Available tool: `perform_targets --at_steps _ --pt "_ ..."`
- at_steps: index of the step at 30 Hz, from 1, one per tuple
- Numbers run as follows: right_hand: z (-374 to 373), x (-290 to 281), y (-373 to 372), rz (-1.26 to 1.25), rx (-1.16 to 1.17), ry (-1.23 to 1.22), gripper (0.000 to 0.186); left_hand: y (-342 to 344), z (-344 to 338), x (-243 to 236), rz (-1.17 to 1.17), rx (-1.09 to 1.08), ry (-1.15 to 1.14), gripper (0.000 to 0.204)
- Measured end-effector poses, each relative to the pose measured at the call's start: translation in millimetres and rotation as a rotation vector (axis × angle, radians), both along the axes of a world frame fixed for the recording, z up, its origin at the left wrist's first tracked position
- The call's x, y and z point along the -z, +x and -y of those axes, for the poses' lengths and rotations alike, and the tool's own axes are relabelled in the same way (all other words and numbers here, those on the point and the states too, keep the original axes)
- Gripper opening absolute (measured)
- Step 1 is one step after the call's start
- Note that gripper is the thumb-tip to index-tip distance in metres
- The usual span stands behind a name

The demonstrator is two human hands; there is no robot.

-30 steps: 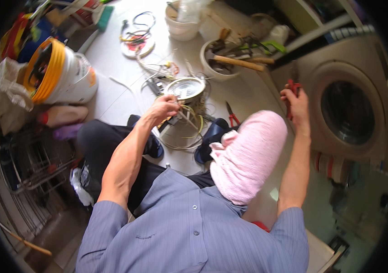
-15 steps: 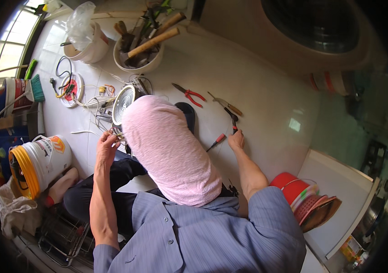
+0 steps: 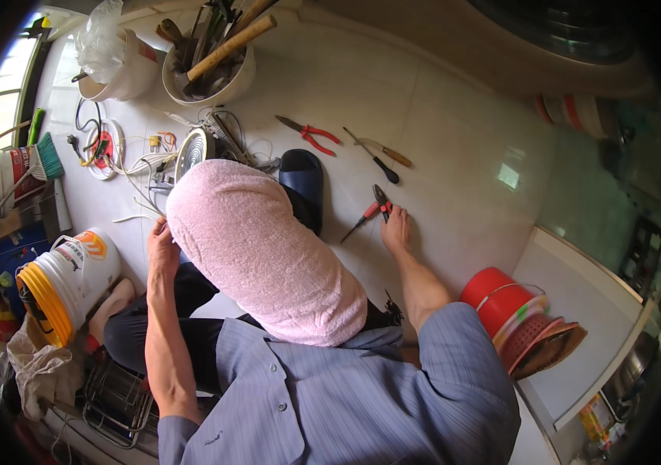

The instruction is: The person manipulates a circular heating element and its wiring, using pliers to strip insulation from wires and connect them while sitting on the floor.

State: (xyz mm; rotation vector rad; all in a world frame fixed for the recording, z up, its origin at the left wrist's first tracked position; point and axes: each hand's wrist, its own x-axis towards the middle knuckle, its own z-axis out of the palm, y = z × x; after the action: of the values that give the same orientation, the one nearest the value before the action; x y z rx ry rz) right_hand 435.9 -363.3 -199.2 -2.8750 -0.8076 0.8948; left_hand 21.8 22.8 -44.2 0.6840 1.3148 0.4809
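Observation:
My left hand (image 3: 161, 244) is closed at the left edge of the pink towel (image 3: 257, 248) over my knee, its fingertips partly hidden, beside loose white wires (image 3: 144, 167) and a round coiled-plate appliance (image 3: 191, 155). My right hand (image 3: 397, 229) grips black-and-red pliers (image 3: 383, 203) at floor level. Just beside it lies a red-handled screwdriver (image 3: 365, 217). Further off lie a black-handled screwdriver (image 3: 384, 170), a wooden-handled tool (image 3: 392, 155) and red-handled pliers (image 3: 307, 133). A dark slipper (image 3: 302, 186) shows past the towel.
A tool tub (image 3: 214, 89) and white bucket (image 3: 117, 77) stand at the back; a yellow-and-white bucket (image 3: 78, 275), brush (image 3: 48, 155) and wire rack (image 3: 117, 403) at left. Red buckets (image 3: 485, 298) and a white panel (image 3: 547, 279) are at right; a washing machine (image 3: 485, 35) is at top right.
The camera's view has swung right. My right hand has come down from beside the washing machine to the floor with the pliers. My left hand has shifted toward the towel's left edge.

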Motion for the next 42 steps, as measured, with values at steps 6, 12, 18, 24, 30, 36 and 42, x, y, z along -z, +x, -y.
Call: perform_targets --at_steps 6,12,18,24,30,36,42 --pt "-25.8 -3.6 10.0 0.095 -0.042 0.076 0.041 1.5 13.6 -17.5 -0.044 0.066 0.017 0.034" --pt "-74.0 -14.5 47.2 -0.086 -0.123 0.092 0.03 -8.3 2.8 -13.2 -0.127 -0.022 0.015 0.028" --pt "-25.7 63.2 12.7 -0.184 0.263 0.054 0.048 -8.8 -4.1 -23.9 -0.134 0.018 0.047 0.022" --pt "-63.8 23.2 30.5 -0.266 0.002 -0.082 0.046 -29.6 11.7 -22.3 -0.21 0.113 0.078 0.02" --pt "-169.5 -95.7 120.7 -0.269 -0.262 0.312 0.043 -23.8 -0.3 15.7 -0.407 0.327 0.306 0.03" --pt "-346.0 -294.1 86.8 -0.28 -0.374 0.591 0.03 -35.3 25.3 -6.8 -0.544 0.275 0.381 0.058" --pt "-435.5 -351.3 27.6 -0.248 -0.777 0.737 0.038 -25.7 32.9 -5.1 -0.519 0.284 0.409 0.051"
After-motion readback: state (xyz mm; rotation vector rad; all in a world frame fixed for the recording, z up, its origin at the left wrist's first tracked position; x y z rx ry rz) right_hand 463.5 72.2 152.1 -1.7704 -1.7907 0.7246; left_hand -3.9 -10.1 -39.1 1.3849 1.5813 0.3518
